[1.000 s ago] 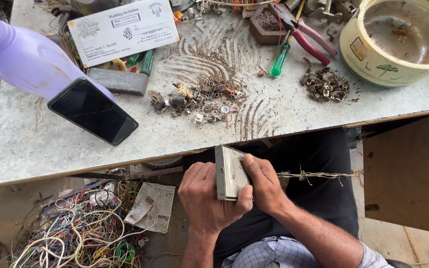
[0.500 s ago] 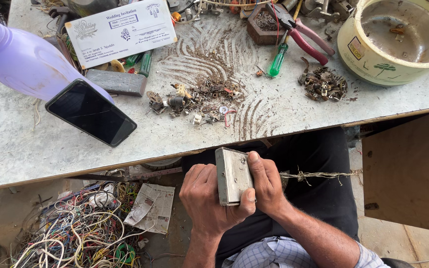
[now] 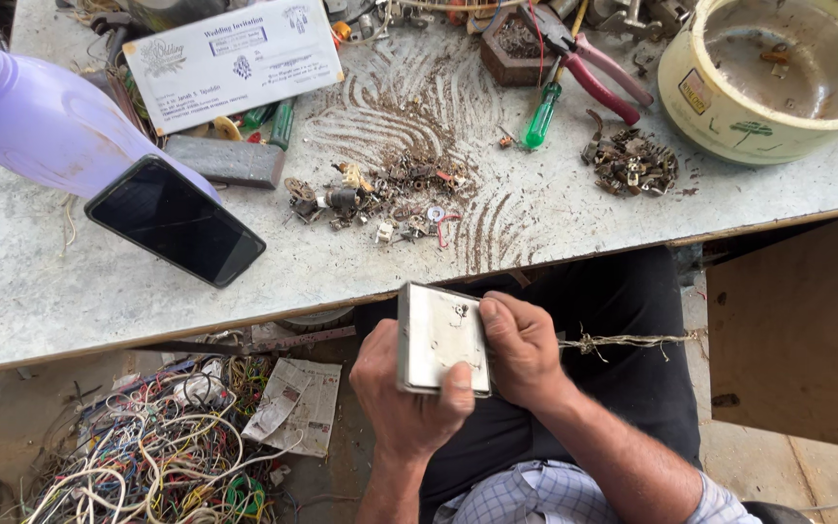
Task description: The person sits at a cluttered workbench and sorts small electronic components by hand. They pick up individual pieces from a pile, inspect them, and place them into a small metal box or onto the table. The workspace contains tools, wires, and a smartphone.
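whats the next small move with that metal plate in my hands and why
Probably turn the grey metal plate over to check its other side. Both hands grip it over the lap: the left hand from below with the thumb on its lower edge, the right hand on its right edge, so only one scuffed face shows.

We see a flat, square, off-white plate, smudged with dark marks near its top, held face up and tilted slightly in the lower middle of the frame, just below the table edge
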